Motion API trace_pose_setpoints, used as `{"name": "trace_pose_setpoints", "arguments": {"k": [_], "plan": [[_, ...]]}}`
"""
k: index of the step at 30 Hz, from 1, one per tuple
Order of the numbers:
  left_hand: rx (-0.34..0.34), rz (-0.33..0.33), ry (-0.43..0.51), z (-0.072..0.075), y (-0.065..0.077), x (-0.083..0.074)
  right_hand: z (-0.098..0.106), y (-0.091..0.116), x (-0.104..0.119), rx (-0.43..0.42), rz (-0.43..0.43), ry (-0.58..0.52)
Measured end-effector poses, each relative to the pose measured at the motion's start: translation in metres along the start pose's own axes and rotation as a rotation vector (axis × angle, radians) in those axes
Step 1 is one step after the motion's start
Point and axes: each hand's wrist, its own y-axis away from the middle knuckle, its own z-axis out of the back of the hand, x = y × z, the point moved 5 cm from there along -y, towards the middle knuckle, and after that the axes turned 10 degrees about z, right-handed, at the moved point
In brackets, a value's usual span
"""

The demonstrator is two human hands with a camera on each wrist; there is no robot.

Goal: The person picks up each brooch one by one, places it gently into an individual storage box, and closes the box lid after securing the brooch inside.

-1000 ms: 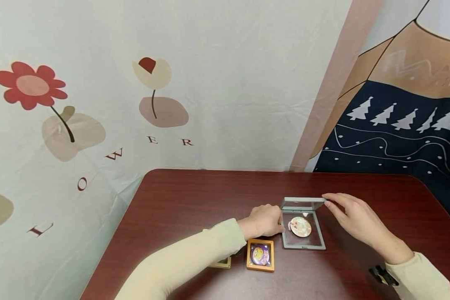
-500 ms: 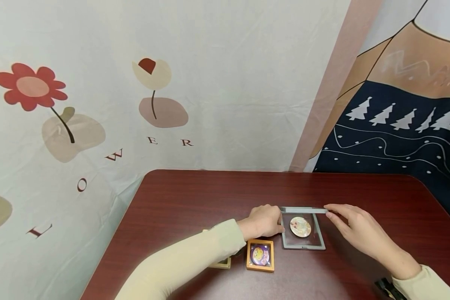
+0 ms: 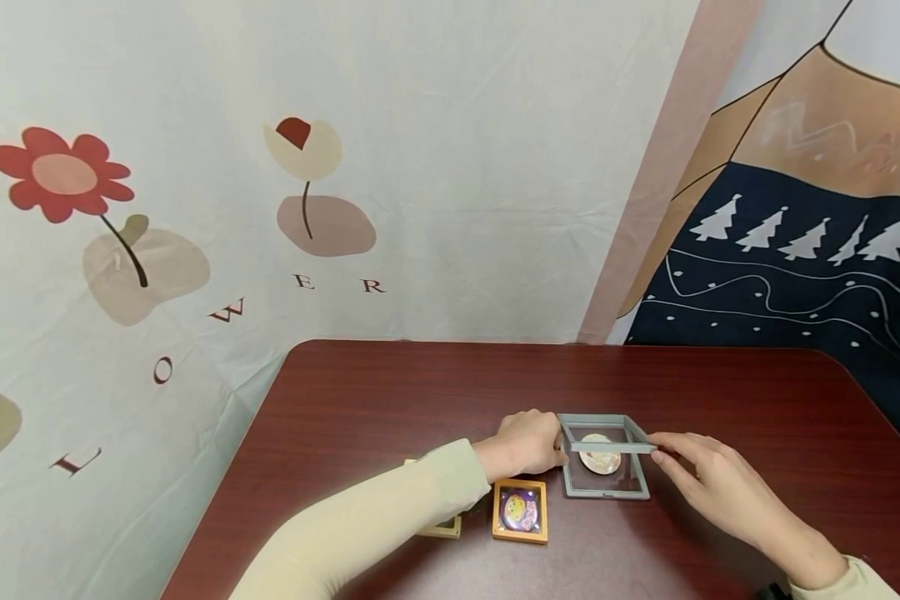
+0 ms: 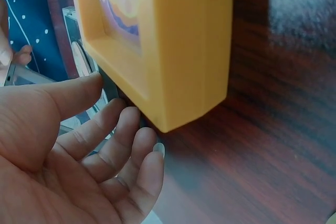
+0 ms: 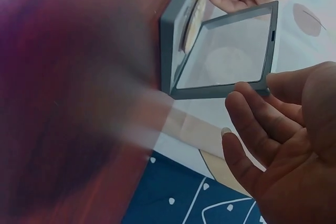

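A grey floating display case (image 3: 607, 495) lies on the table, partly open, hinged at its far side. A round pale badge with a floral-looking pattern (image 3: 598, 461) sits on the clear film of its base. My left hand (image 3: 527, 442) holds the base by its left edge, thumb on the near side. At the right, my right hand (image 3: 720, 487) pinches the corner of the tilted lid (image 5: 272, 45) between thumb and fingers. The lid leans over the badge, apart from the base's front edge. Part of the badge is seen through the lid.
Nearer the front, an orange case (image 3: 521, 537) with a purple badge (image 3: 520, 509) lies left of the grey one. A pale yellow case (image 3: 446, 531) is mostly hidden under my left sleeve (image 3: 390, 500). Behind the table (image 3: 435, 375) hangs a printed cloth (image 3: 465, 167).
My right hand has swung the grey lid from nearly upright forward and down over the badge, moving toward me. My left hand has stayed at the case's left edge.
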Motion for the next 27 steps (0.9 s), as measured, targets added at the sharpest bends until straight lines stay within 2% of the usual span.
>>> {"name": "trace_pose_setpoints", "arguments": {"k": [14, 21, 27], "plan": [[-0.006, -0.013, 0.007, 0.001, 0.001, 0.001, -0.011, 0.014, 0.003, 0.023, -0.012, -0.032], [-0.014, -0.009, -0.007, 0.002, 0.000, 0.003, -0.017, 0.017, 0.002, 0.099, -0.072, -0.074], [0.011, -0.039, 0.007, 0.002, 0.003, 0.003, -0.021, 0.019, 0.001, 0.140, -0.108, -0.110]]}}
